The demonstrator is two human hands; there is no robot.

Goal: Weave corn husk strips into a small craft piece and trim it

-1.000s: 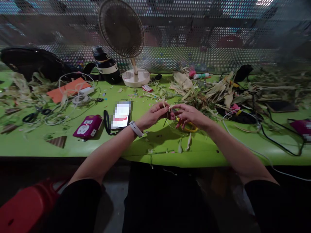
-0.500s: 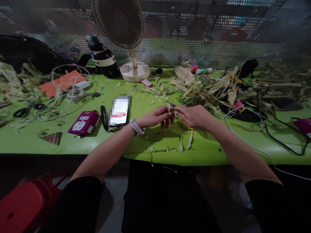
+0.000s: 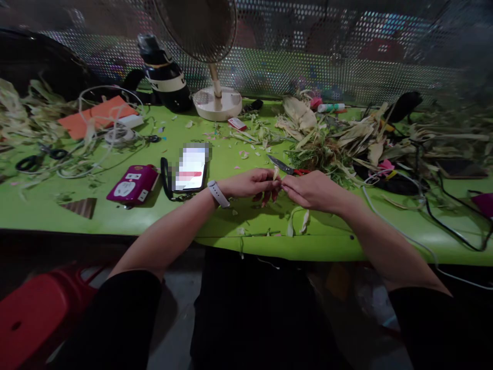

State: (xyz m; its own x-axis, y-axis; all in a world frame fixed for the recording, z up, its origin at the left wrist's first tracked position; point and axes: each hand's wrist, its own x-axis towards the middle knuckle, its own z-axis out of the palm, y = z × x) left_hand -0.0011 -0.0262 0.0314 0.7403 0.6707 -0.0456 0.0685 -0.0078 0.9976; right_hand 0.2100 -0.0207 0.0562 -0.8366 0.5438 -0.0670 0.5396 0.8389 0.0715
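Two hands, both just right of the phone (image 3: 189,168): saw the left hand (image 3: 257,184) with thumb and fingers pinched on a pale scrap (image 3: 276,172), and the right hand (image 3: 311,189) curled in close, fingertips meeting or nearly meeting the left's. Placed the scrap right of the phone, poking up from the left fingertips. Saw snips (image 3: 282,164) right of the phone as well, just beyond the hands, blades angled away; could not tell whether to call the red handles gripped or merely covered by the right hand. Farther right of the phone, made out a heap of dry husks (image 3: 348,144); beyond the phone, a fan (image 3: 217,104) and a black bottle (image 3: 169,85); left of the phone, a purple adapter (image 3: 133,185) and, well apart, black scissors (image 3: 45,149).
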